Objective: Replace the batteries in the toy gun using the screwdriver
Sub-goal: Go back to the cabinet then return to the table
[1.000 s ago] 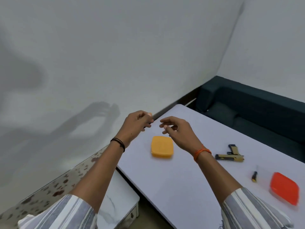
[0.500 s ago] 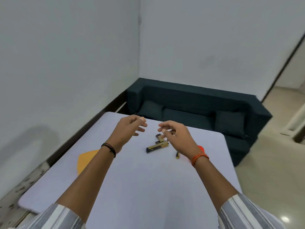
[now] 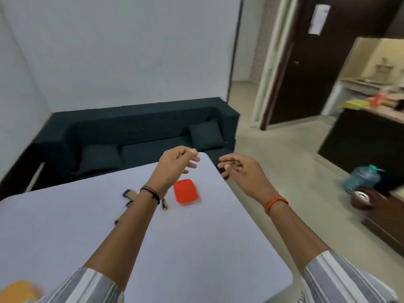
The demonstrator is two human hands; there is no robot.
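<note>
Above the pale surface (image 3: 185, 248) I see both hands raised and holding nothing. My left hand (image 3: 175, 169) hangs over the red lid (image 3: 185, 192), its fingers (image 3: 192, 159) loosely curled and touching no object. My right hand (image 3: 242, 173) is to the right of the red lid, past the surface's edge, fingers also loosely curled with the tips apart. The toy gun (image 3: 129, 199) lies on the surface to the left of the red lid, partly hidden behind my left forearm. The screwdriver (image 3: 164, 204) lies between the toy gun and the red lid, just beside my left wrist. Beyond the red lid stands a dark sofa (image 3: 135, 132).
</note>
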